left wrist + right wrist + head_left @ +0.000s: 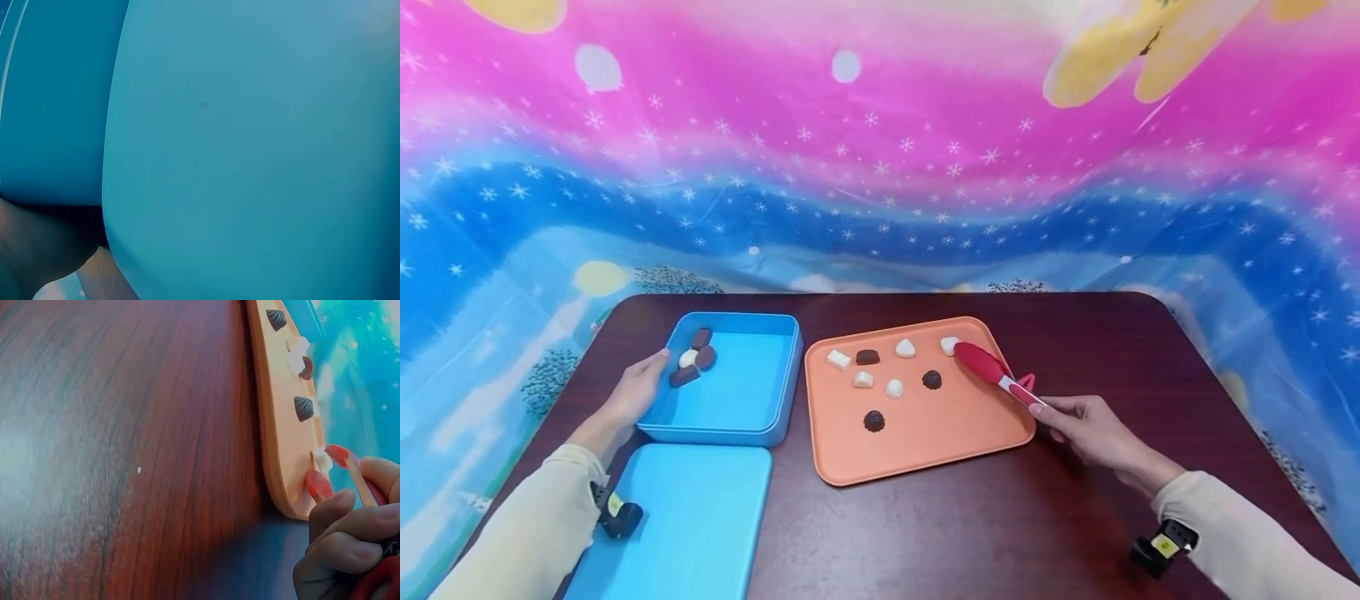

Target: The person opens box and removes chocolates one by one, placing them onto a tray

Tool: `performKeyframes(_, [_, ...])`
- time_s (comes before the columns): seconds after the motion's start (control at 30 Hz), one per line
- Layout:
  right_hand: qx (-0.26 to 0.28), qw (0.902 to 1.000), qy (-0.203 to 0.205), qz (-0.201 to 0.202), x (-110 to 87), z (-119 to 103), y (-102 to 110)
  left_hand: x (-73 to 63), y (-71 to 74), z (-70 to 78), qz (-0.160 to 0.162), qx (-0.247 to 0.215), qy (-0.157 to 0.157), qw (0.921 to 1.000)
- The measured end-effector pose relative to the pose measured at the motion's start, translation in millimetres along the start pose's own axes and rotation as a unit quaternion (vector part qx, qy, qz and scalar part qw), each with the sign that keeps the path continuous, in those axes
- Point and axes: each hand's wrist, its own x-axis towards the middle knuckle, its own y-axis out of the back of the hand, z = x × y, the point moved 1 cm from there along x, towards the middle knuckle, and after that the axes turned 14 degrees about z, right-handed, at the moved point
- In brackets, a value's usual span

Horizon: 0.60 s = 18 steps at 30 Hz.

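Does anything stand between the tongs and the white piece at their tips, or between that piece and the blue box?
Nothing visible separates the red tongs from the white piece. Toward the blue box lie a white triangle, brown piece and white bar, then the tray rim and box wall.

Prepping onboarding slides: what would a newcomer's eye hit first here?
Probably the pink-and-blue snowflake backdrop behind the table. Next, the red tongs in the right hand, their tips at a white piece near the far right corner of the orange tray. Then the blue box on the left, four pieces inside, the left hand against its left side.
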Motion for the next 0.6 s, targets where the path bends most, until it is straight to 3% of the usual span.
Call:
performKeyframes(0.2, [-0.067,0.9963,0.033,0.043,-5.0,-8.5,-3.3,-2.6,2.9,-1.5,0.003,-0.002,0.0,1.0])
performKeyframes(0.33, [-0.123,0.9855,0.082,0.084,-13.3,-17.5,-3.4,-2.2,0.9,-0.8,-0.002,-0.001,0.003,1.0])
performKeyframes(0.47, [-0.147,0.9769,0.115,0.105,-19.8,-28.6,-5.2,-0.2,-0.3,0.2,-0.007,0.0,0.007,1.0])
performKeyframes(0.6, [-0.15,0.9754,0.123,0.104,-20.9,-41.0,-12.1,2.0,-1.1,0.7,-0.007,-0.008,0.012,0.9999])
